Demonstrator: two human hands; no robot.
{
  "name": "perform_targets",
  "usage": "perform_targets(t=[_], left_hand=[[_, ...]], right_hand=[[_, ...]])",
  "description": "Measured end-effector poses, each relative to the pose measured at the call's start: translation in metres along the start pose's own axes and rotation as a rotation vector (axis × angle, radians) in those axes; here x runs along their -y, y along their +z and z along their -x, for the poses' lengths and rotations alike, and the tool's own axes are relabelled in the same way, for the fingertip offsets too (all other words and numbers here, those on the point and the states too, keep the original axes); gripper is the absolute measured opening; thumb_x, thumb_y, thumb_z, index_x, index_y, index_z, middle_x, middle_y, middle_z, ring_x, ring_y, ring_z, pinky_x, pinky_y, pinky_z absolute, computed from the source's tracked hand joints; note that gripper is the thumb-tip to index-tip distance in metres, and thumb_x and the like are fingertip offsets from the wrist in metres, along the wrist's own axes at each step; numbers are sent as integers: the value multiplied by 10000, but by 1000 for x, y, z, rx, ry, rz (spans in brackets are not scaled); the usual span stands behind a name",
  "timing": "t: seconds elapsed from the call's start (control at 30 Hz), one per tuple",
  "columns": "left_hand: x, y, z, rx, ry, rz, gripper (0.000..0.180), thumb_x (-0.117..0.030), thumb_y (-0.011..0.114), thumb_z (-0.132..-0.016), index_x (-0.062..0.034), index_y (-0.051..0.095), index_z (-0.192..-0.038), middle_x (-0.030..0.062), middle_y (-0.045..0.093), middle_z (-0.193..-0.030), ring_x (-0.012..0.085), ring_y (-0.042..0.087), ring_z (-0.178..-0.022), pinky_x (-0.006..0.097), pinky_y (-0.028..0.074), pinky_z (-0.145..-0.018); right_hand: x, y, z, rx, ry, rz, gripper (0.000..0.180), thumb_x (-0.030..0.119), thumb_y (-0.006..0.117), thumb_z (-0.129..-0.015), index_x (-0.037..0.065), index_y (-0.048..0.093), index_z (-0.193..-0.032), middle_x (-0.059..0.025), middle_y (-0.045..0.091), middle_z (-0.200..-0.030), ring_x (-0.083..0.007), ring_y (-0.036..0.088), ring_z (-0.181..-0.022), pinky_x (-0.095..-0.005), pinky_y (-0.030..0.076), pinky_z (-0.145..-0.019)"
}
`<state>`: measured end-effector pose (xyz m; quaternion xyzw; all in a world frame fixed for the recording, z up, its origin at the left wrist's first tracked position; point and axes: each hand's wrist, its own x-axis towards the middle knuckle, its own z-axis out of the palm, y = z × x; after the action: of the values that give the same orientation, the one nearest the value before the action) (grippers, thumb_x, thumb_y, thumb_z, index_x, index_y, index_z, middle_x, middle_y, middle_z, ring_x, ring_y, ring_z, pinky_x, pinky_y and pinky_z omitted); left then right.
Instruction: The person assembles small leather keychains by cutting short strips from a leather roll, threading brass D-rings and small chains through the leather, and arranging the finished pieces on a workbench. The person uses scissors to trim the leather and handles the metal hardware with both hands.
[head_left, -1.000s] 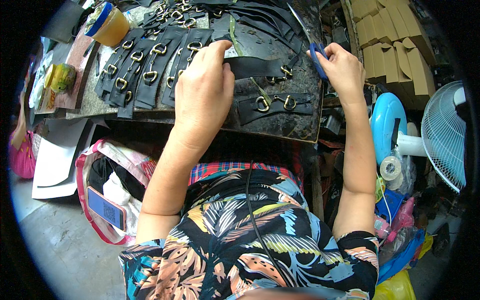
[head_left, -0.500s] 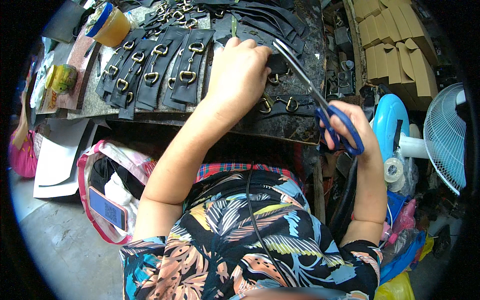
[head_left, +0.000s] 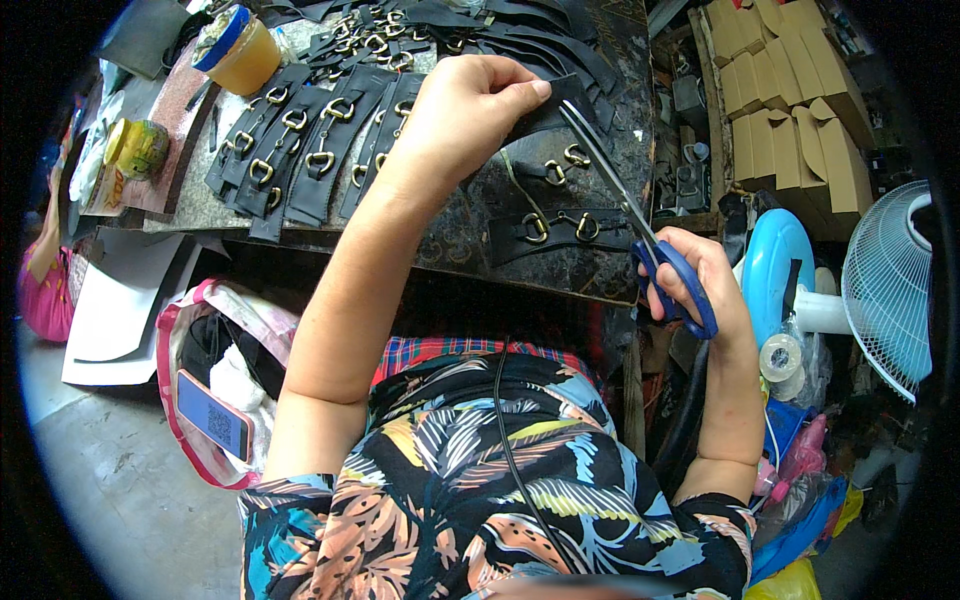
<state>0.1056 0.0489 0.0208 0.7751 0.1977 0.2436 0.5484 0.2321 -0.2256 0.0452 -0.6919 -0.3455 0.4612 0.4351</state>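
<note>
At far left a jar (head_left: 238, 52) stands by rows of buckled black straps (head_left: 300, 150) on the dark table (head_left: 480, 240). The left hand (head_left: 465, 115) pinches one black strap piece (head_left: 560, 100); keeping it taut should help. The right hand (head_left: 700, 285) grips blue-handled scissors (head_left: 640, 225), blades touching that piece. A white fan (head_left: 890, 290) stands right.

White fan (head_left: 890, 285) at right, cardboard boxes (head_left: 790, 120) behind it, phone (head_left: 213, 417) in bag (head_left: 190, 330), yellow jar (head_left: 235, 50) top left.
</note>
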Motion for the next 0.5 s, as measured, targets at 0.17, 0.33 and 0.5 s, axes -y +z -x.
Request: perform_targets(t=[0.17, 0.33, 0.5], left_hand=[[1, 0, 3, -8, 62, 15, 317, -255, 731, -937, 38, 778, -1051, 108, 756, -810, 143, 690, -732, 312, 557, -722], [-1, -2, 5, 27, 49, -1, 319, -254, 728, -946, 44, 775, -1048, 92, 752, -812, 126, 678, -739, 305, 555, -719], [-5, 0, 5, 45, -69, 220, 291, -225, 721, -958, 45, 770, -1056, 71, 745, -819, 108, 669, -724, 272, 544, -685]], right_hand=[[3, 2, 2, -11, 3, 31, 635, 618, 752, -891, 1, 627, -979, -19, 605, -649, -89, 596, -533, -207, 416, -499], [0, 8, 3, -72, -31, 63, 699, 669, 752, -864, -9, 626, -978, -7, 597, -665, -84, 598, -544, -205, 419, -509], [0, 4, 0, -4, -75, -2, 731, 694, 743, -856, -14, 621, -987, -2, 591, -680, -77, 591, -539, -196, 420, -509]])
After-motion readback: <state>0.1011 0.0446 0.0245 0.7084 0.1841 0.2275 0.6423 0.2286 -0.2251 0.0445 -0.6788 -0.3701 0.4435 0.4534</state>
